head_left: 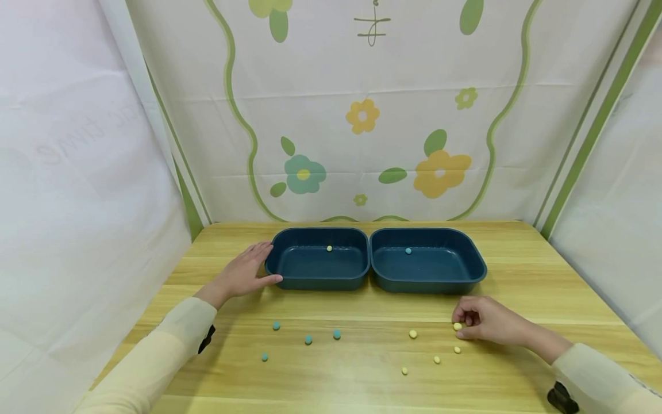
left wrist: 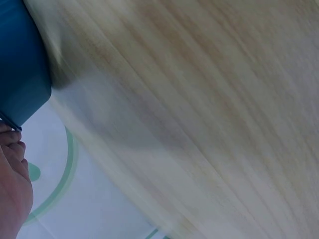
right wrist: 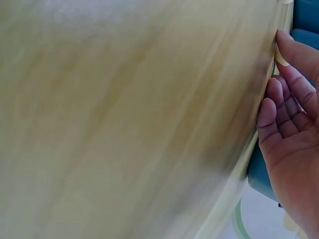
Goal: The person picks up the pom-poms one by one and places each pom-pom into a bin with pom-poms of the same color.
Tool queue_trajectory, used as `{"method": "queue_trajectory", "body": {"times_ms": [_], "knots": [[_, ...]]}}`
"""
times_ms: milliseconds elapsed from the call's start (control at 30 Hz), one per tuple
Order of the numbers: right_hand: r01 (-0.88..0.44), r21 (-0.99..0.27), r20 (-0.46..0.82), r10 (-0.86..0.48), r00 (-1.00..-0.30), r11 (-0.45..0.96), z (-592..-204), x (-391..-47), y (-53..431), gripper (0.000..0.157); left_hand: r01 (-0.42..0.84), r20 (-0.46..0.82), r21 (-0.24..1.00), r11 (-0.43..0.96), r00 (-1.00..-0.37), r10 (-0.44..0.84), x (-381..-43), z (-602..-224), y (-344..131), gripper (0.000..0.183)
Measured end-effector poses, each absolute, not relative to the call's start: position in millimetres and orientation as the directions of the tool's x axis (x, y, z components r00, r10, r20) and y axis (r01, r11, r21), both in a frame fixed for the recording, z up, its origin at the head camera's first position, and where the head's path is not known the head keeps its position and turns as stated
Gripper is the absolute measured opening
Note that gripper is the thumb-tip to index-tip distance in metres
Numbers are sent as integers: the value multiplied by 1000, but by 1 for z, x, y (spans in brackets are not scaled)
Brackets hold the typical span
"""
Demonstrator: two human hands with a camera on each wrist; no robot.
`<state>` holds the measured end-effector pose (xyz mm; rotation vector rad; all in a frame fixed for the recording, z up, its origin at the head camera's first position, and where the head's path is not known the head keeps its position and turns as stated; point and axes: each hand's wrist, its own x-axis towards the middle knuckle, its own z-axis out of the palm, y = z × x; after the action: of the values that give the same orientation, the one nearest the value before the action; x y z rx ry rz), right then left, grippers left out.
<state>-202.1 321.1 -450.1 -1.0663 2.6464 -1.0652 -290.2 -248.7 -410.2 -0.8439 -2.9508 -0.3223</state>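
We see the left hand (head_left: 242, 273) with its thumb spread away from its fingers, resting against the left end of the left tray (head_left: 318, 284); the thumb lies at the near corner and the fingertips touch the outer rim. In the left wrist view only part of this hand shows, at the edge.

We see the right hand (head_left: 493, 321) low over the tabletop (head_left: 357, 385), just in front of the right tray's near right corner. Its thumb and forefinger pinch a small yellow ball (head_left: 457, 326), while the other fingers curl in toward the palm. The right wrist view shows the same ball between the two fingertips.

Near that hand we count four loose yellow balls (head_left: 412, 334) on the wood. Farther left lie four blue balls (head_left: 308, 340), well apart from the yellow ones. The two dark blue trays stand side by side toward the back: the left one holds a single yellow ball, and the right tray (head_left: 424, 286) a single blue ball (head_left: 408, 250). Behind them we see a white cloth (head_left: 320, 126) printed with flowers and leaves.
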Motion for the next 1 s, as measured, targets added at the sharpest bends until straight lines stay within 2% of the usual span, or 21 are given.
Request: {"method": "queue_trajectory", "body": {"times_ms": [500, 1000], "knots": [[-515, -701, 122, -628, -768, 494, -444, -201, 322, 14, 526, 114, 183, 831, -851, 513, -289, -411, -249, 96], [-541, -671, 158, -615, -772, 507, -420, -196, 307, 15, 545, 131, 188, 817, -838, 529, -288, -411, -249, 94]]}}
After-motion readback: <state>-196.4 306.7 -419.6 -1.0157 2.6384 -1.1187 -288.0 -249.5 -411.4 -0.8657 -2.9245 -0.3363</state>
